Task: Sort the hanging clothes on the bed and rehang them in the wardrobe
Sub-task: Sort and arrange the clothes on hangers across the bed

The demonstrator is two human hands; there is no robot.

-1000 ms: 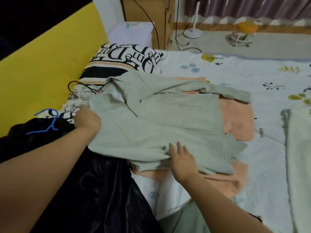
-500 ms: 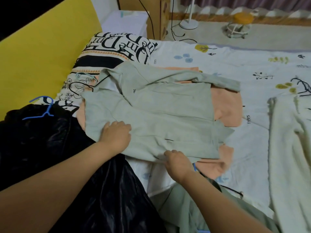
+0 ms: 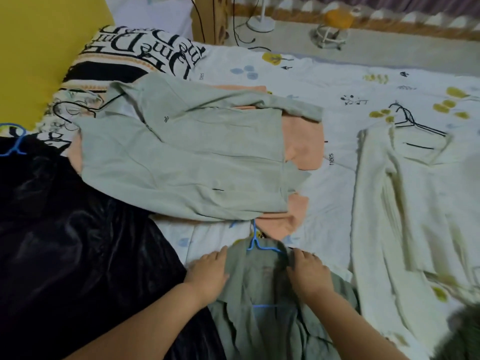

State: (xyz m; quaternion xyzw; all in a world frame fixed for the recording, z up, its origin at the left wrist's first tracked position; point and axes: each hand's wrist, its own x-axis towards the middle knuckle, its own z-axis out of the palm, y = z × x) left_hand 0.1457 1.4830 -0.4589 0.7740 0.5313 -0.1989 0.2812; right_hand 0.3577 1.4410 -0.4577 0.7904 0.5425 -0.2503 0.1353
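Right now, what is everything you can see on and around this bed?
Pale green top: one, spread flat mid-bed over the peach garment.
Peach garment: one, under the pale green top.
Black shiny garment: one, at the left, on a blue hanger.
Cream garment: one, at the right, on a black hanger.
Grey-green shirt: one, nearest the camera, on a blue hanger.
Pillow: one, black lettering, at the headboard.
Bedsheet: white, leaf print.
Yellow headboard: at the left.
Fan base: white, on the floor.
Left hand: on the shirt's left shoulder.
Right hand: on its right shoulder.
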